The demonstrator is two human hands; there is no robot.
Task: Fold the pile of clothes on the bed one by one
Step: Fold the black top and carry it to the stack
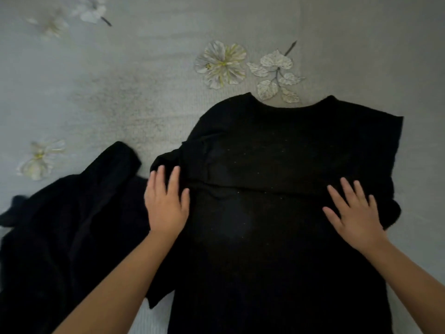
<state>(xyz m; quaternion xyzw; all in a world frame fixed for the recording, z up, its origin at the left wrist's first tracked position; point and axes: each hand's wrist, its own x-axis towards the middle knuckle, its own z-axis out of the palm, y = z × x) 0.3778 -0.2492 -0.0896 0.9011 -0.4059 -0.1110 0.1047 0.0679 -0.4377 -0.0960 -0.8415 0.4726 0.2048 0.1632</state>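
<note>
A: Where is the black knit top [277, 153] lying?
B: Flat on the grey floral bed cover [144, 80], neckline pointing away. Both hands, left hand [166, 203] and right hand [354, 213], are pressing it with straight fingers, grasping nothing. A rumpled dark garment [72, 225] is lying just left.

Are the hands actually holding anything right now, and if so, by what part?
Nothing is held. The left hand and right hand both lie flat, fingers straight, on the black top spread on the bed.
</note>
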